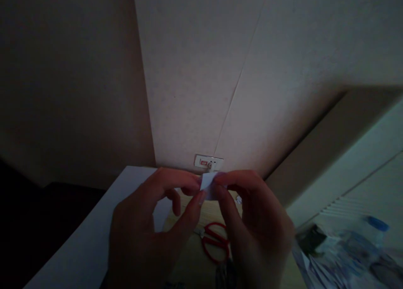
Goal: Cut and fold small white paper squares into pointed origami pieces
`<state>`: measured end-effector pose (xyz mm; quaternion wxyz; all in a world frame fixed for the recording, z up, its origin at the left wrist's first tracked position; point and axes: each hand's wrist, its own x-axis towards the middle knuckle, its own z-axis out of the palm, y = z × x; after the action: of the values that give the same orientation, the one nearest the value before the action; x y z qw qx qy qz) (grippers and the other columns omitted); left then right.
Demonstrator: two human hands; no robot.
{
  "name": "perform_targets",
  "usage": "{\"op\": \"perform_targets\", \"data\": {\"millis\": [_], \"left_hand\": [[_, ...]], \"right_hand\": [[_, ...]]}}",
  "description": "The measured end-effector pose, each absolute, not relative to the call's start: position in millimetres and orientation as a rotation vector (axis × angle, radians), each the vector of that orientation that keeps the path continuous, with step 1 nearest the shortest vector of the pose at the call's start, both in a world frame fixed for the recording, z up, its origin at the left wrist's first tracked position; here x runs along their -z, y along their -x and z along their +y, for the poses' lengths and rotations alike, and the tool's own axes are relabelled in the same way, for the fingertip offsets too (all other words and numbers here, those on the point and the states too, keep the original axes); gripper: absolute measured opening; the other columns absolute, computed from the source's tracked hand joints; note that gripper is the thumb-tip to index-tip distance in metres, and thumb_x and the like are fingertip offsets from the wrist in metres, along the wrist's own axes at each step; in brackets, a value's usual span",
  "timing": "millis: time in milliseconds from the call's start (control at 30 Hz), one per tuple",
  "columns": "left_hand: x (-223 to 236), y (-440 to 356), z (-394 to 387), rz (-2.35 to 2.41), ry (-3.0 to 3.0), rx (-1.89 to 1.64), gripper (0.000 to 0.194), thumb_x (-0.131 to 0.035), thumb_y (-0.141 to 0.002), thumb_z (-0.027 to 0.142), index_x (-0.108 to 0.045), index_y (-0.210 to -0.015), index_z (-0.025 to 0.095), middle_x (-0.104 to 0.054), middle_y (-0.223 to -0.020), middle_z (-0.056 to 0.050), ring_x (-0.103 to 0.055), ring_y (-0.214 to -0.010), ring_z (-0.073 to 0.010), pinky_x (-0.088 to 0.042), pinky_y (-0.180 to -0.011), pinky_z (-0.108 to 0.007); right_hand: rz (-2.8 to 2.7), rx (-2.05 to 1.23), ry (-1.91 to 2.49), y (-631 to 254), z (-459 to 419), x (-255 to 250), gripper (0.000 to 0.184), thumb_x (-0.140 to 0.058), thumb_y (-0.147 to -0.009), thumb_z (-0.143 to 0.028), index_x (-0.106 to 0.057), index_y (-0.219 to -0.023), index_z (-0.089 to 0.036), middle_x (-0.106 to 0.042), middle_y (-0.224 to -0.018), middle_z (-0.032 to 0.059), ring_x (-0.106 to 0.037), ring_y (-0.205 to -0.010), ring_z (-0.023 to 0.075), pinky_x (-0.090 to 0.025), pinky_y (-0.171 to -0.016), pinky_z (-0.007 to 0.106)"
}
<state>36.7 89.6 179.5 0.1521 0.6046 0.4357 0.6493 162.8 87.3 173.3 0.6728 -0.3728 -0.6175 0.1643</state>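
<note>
1. Pinching: left hand [147,230] and right hand [255,226] both grip a small paper piece [208,183] at fingertips, twelve o'clock of the hands.
2. Red scissors [215,240], six o'clock below the paper, untouched on the table [94,238].
3. Step, judged: folding; a firm crease seems due.

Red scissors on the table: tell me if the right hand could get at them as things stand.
Probably yes, but not freely. The red scissors lie just below the right hand with nothing between; however, that hand and the left hand are pinching a small paper piece.
</note>
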Motion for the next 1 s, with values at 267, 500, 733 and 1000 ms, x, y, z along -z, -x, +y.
{"op": "perform_targets", "data": {"millis": [267, 500, 733, 1000], "left_hand": [[-182.6, -36.7, 81.8, 1.162, -1.803, -1.861, 0.033, -0.062, -0.085, 0.006, -0.071, -0.088, 0.037, -0.074, -0.095, 0.012, -0.069, -0.090, -0.0119, -0.054, -0.073, -0.026], [-183.3, -32.5, 85.0, 1.315, -1.950, -1.708, 0.025, -0.065, -0.087, 0.012, -0.070, -0.088, 0.037, -0.075, -0.104, 0.012, -0.070, -0.089, -0.0127, -0.058, -0.080, -0.027], [-183.9, -36.8, 86.1, 1.364, -1.864, -1.760, 0.023, -0.064, -0.088, 0.012, -0.069, -0.086, 0.034, -0.078, -0.108, 0.012, -0.073, -0.090, -0.0146, -0.059, -0.093, -0.033], [-182.1, -38.4, 82.9, 1.458, -1.929, -1.818, 0.019, -0.063, -0.088, 0.016, -0.070, -0.088, 0.033, -0.078, -0.108, 0.009, -0.073, -0.096, -0.0161, -0.057, -0.093, -0.034]], "right_hand": [[-1.409, -0.391, 0.907, -163.4, 86.9, -179.7, 0.021, -0.066, -0.088, -0.006, -0.071, -0.091, -0.026, -0.071, -0.081, -0.0037, -0.068, -0.078, 0.0140, -0.054, -0.070, 0.027], [-1.506, -0.404, 0.903, -166.9, 88.2, -185.5, 0.022, -0.065, -0.085, -0.003, -0.071, -0.090, -0.024, -0.072, -0.080, -0.0030, -0.068, -0.074, 0.0131, -0.054, -0.068, 0.025], [-1.555, -0.349, 0.903, -166.7, 87.3, -188.0, 0.018, -0.064, -0.087, -0.005, -0.071, -0.089, -0.022, -0.071, -0.079, -0.0033, -0.066, -0.072, 0.0110, -0.052, -0.067, 0.023], [-1.494, -0.334, 0.929, -166.1, 88.1, -184.1, 0.021, -0.063, -0.087, -0.005, -0.070, -0.089, -0.024, -0.069, -0.078, -0.0042, -0.067, -0.075, 0.0113, -0.053, -0.067, 0.023]]}}
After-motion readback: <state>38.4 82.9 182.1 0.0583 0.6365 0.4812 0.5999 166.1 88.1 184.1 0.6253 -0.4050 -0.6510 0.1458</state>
